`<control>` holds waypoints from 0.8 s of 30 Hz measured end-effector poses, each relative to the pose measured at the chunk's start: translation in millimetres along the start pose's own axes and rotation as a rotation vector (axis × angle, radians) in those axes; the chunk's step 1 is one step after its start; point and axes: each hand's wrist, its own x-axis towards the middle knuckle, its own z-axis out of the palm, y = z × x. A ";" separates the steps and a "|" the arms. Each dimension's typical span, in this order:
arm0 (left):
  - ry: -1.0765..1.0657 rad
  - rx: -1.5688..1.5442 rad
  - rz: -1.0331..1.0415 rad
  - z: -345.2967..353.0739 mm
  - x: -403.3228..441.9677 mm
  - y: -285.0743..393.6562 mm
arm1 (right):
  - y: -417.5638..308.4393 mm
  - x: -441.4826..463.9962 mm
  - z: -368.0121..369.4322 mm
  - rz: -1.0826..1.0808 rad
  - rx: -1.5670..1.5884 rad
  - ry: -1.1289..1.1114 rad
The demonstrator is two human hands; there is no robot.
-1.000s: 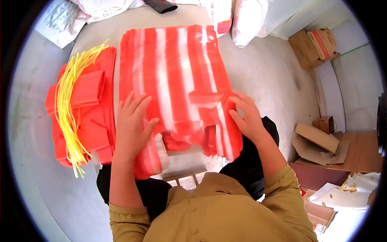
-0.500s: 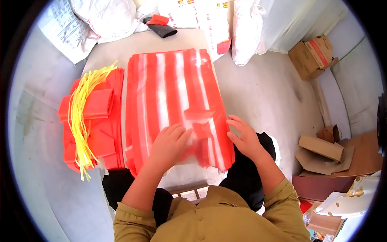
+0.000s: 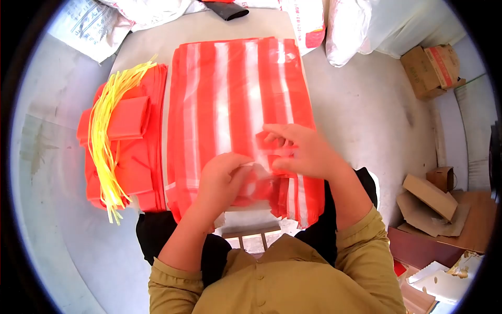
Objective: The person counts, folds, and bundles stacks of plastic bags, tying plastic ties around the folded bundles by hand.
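A stack of red-and-white striped plastic bags (image 3: 222,94) lies flat on the table before me. Near the stack's front edge, my left hand (image 3: 225,178) is closed on the crumpled bag material. My right hand (image 3: 300,152) is over the lower right part of the stack, fingers curled around a red folded piece of the plastic. Left of the stack are folded red bags (image 3: 123,118), with a bundle of yellow strips (image 3: 102,138) draped over them.
White printed sacks (image 3: 91,29) and a black tube-like piece (image 3: 227,10) are beyond the table (image 3: 162,34). Cardboard boxes (image 3: 429,70) stand at the back right. More open cardboard (image 3: 431,199) lies at the lower right.
My right hand has moved left from the stack's right edge onto the folded red plastic. My left hand first moved right to the front edge and has now closed on material there.
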 end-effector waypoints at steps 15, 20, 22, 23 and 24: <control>0.099 0.394 0.182 -14.0 -8.5 9.6 | 4.8 10.6 32.6 -0.040 0.008 -0.049; 0.178 0.108 0.042 1.0 -11.8 0.2 | -1.8 10.5 33.2 -0.062 0.073 -0.036; 0.150 0.127 0.069 -2.6 -11.5 -5.6 | -0.7 11.3 33.0 -0.092 0.079 -0.034; 0.137 0.137 0.082 -3.8 -11.5 -8.1 | 1.6 12.0 33.0 -0.119 0.069 -0.039; 0.143 0.049 0.009 -2.4 -11.6 -10.0 | 3.5 12.5 32.6 -0.147 0.059 -0.044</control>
